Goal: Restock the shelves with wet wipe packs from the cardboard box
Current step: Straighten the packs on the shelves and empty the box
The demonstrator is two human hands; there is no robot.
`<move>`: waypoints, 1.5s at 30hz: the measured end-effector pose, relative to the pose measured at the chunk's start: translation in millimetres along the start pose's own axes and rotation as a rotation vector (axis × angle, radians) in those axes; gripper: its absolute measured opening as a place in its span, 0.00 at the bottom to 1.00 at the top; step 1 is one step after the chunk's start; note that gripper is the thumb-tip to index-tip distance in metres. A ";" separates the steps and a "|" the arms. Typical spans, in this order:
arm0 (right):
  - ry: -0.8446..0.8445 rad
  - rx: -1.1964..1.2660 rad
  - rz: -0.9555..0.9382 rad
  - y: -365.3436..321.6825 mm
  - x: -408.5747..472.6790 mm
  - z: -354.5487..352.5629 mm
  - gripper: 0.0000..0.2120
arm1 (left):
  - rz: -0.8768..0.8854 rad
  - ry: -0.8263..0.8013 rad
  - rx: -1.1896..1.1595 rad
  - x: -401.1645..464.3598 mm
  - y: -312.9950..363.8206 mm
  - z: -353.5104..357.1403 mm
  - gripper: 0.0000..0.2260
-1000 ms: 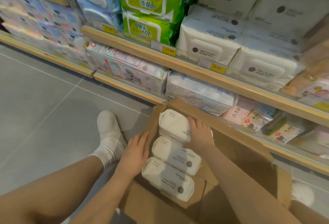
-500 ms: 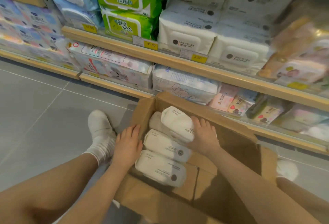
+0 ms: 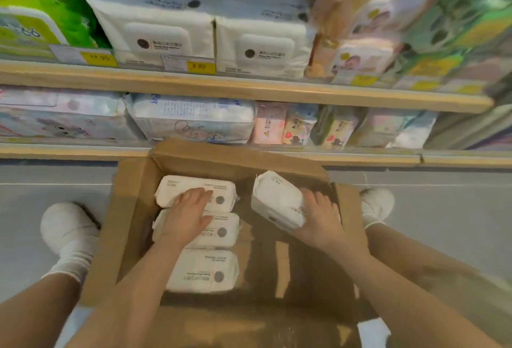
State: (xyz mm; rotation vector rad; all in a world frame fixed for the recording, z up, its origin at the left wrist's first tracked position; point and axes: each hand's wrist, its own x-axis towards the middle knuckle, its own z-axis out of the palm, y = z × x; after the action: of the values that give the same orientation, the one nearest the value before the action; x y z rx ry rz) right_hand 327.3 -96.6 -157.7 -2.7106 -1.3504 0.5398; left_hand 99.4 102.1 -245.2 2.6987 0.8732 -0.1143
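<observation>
An open cardboard box point(image 3: 133, 181) sits on the floor between my legs. Three white wet wipe packs lie in a row on its left side: a far pack point(image 3: 171, 184), a middle pack point(image 3: 227, 232) and a near pack point(image 3: 205, 270). My left hand point(image 3: 188, 212) rests flat across the far and middle packs, fingers straight. My right hand point(image 3: 321, 217) grips another white pack point(image 3: 277, 198), tilted and lifted at the box's right side. Matching white packs point(image 3: 155, 29) stand on the upper shelf point(image 3: 249, 90).
The lower shelf point(image 3: 360, 154) holds blue, pink and yellow wipe packs right behind the box. Green packs point(image 3: 41, 15) fill the upper left, baby-print packs point(image 3: 365, 51) the upper right. My white-socked feet point(image 3: 66, 231) flank the box on a grey tiled floor.
My right hand has lifted one pack off the row and carried it to the right side of the box. My left hand moved from the box's edge onto the packs. The view swung right.
</observation>
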 end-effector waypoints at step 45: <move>0.090 0.069 -0.090 -15.0 -34.5 -66.4 0.43 | 0.202 -0.035 0.269 -62.8 47.3 -73.2 0.32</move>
State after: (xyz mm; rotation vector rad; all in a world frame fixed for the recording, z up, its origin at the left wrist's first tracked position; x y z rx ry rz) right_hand 319.2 -108.1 -82.6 -2.5729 -1.3961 0.4434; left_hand 74.8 53.1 -152.8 3.0063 0.6082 -0.2492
